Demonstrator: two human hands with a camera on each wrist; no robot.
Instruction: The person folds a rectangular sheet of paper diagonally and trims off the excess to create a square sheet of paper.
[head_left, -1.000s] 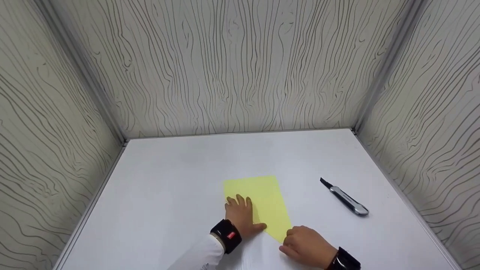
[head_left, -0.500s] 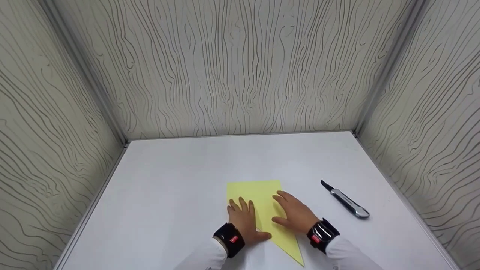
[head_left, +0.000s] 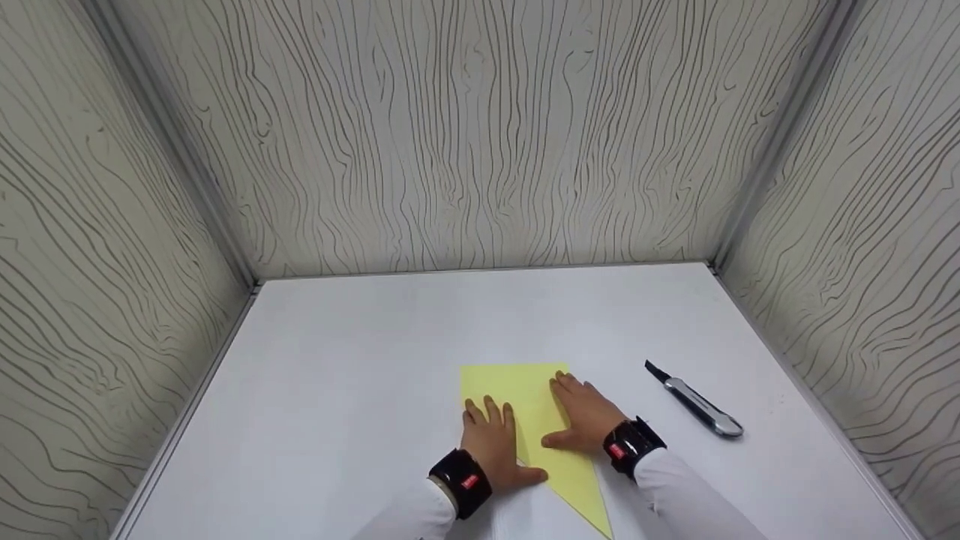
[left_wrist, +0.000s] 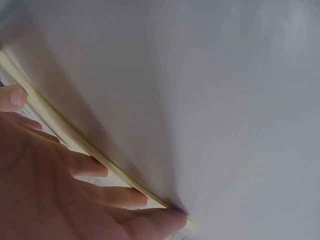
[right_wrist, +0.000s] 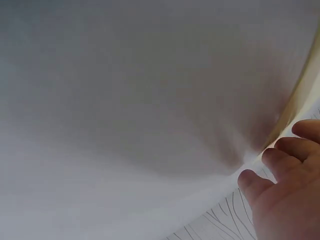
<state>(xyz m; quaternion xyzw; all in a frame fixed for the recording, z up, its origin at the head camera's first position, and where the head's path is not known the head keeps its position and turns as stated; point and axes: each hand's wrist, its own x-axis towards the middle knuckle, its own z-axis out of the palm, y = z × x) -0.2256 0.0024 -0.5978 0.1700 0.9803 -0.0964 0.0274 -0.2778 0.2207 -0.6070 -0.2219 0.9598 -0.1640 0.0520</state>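
A sheet of yellow paper [head_left: 517, 381], folded to a slanting lower edge, lies on the white table with its pointed corner toward the person. My left hand [head_left: 491, 450] rests on its left side, fingers spread and thumb out over the slanted edge. Along the right edge lies my right hand [head_left: 589, 415], fingers extended near the upper right corner and thumb on the paper. In the left wrist view the fingertips touch the thin paper edge [left_wrist: 120, 174]. The right wrist view has the paper [right_wrist: 295, 107] beside the fingers, its edge curving slightly. Palms cover part of the sheet.
To the right of the paper lies a utility knife [head_left: 697, 401] with a black blade and grey-black handle, its blade pointing up and left. Wood-grain panels [head_left: 480, 135] close off the back and both sides of the white table [head_left: 337, 375].
My right hand has let go of the paper's lower corner and moved up to lie along its right edge. The left hand stays on the sheet, which sits slightly farther right in view.
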